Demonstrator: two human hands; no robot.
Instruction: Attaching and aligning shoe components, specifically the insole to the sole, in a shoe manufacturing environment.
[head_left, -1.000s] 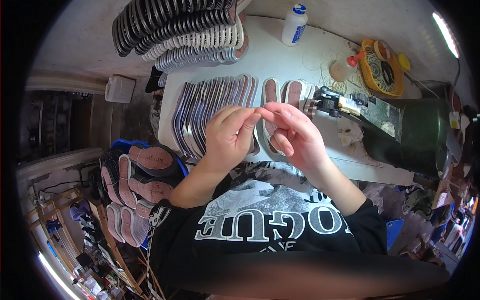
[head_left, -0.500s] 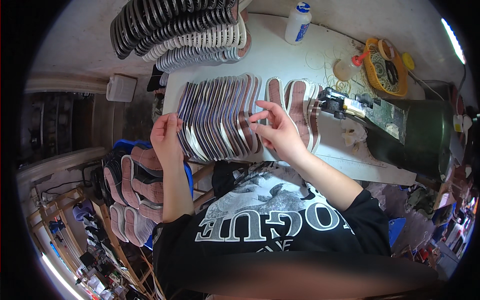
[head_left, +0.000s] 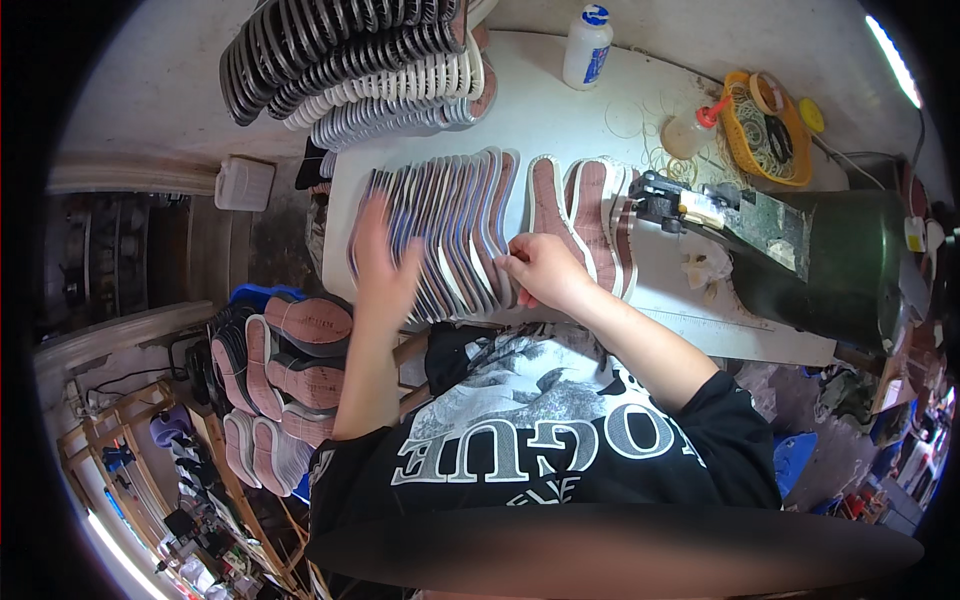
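Across the near part of the white tabletop, a long row of soles stands packed on edge, pale rims upward. The left hand, blurred, is spread over the row's left end, thumb apart from the fingers; whether it touches the soles I cannot tell. The right hand is curled at the right end, thumb and forefinger close together against the last sole's edge; whether they pinch it or merely press it is unclear.

The step in hand looks like squaring or steadying the row from both ends. As I judge it, the next move calls for light, matched pressure from either side, since standing soles could fan out or topple if one end is pushed harder. The right hand also needs care around the smaller group of soles just beside it, with the green machine beyond.
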